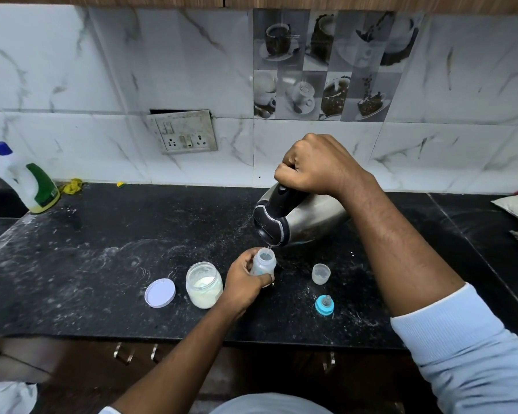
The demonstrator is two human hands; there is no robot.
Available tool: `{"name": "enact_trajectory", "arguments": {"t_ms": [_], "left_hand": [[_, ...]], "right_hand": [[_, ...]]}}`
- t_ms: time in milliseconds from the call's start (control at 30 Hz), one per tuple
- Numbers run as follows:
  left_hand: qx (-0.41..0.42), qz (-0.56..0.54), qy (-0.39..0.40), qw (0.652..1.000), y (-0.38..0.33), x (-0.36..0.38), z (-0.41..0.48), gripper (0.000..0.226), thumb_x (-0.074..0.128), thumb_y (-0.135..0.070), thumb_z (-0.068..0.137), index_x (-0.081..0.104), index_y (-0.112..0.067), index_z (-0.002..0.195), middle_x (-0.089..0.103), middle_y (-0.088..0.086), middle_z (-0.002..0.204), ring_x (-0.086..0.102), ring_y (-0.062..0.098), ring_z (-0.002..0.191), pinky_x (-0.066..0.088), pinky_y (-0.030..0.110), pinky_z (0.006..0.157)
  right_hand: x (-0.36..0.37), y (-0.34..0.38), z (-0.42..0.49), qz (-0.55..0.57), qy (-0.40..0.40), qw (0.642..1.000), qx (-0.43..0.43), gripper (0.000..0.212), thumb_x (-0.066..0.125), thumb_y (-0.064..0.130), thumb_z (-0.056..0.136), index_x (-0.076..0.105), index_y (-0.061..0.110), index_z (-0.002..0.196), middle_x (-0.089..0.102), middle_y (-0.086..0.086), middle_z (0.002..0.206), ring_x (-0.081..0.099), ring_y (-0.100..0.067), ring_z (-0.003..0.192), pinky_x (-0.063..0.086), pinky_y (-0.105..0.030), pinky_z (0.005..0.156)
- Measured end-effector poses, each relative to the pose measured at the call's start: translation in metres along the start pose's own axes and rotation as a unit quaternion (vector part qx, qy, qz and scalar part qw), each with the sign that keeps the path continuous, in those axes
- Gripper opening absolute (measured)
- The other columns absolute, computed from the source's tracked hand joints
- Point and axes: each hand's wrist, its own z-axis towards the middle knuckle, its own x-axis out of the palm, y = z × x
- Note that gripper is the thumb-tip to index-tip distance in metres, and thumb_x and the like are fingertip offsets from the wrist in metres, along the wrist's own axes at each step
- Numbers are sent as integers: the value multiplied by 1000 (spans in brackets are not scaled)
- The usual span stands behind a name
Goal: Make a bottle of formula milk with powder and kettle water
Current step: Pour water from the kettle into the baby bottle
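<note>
Baby bottle [263,264]: small, translucent plastic, open-mouthed, gripped upright by the left hand [242,281] on speckled black stone counter [102,249]. Above it, steel kettle [293,218], black-lidded, tipped by the right hand [314,167] fisted on its handle. Left of bottle: glass powder jar [204,285], white lid [160,293]. Right: clear cap [321,273], blue-ringed teat [324,305]. No writing legible.

I face a white marble-tiled wall [192,64] with a socket plate [186,132] and coffee-picture tiles [326,67] behind my black speckled bench [102,234], wooden cupboards [251,0] overhead.
</note>
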Motion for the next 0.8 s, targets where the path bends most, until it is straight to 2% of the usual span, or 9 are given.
{"name": "enact_trajectory", "arguments": {"t_ms": [200, 533, 800], "left_hand": [[1, 4, 4, 1000, -4, -2, 0, 60, 83, 10, 70, 70, -28, 115, 78, -10, 108, 72, 8, 102, 53, 16, 80], [2, 4, 4, 1000, -5, -3, -2, 61, 83, 11, 70, 70, -29, 114, 78, -11, 107, 72, 6, 101, 53, 16, 80], [5, 4, 5, 1000, -9, -4, -5, 58, 81, 14, 71, 71, -28, 110, 78, -13, 100, 70, -1, 92, 52, 12, 74]], "right_hand": [[-2, 4, 0, -10, 2, 1000, -3, 40, 46, 39, 73, 37, 6, 52, 32, -10, 46, 29, -28, 49, 21, -30, 49], [-4, 8, 1, -15, 3, 1000, -12, 40, 45, 39, 74, 37, 7, 51, 32, -9, 45, 28, -26, 48, 24, -30, 49], [-4, 10, 2, -15, 4, 1000, -11, 39, 48, 38, 74, 37, 7, 53, 32, -11, 47, 30, -29, 51, 24, -32, 49]]}}
